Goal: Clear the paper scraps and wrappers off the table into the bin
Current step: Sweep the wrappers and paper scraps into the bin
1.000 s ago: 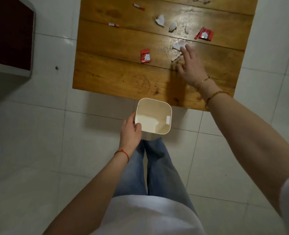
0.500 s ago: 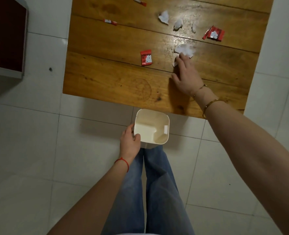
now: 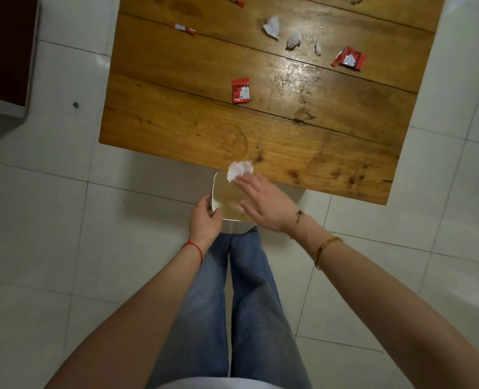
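Paper scrap [image 3: 239,170] at flat right hand's [image 3: 263,204] fingertips.

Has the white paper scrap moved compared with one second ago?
Yes. The white paper scrap went from mid-table to the table near edge, above the bin.

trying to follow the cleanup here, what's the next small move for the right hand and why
Probably push the white paper scrap the last bit over the table edge. It sits at the right hand fingertips, right above the bin that the left hand holds under the edge, so it should drop in.
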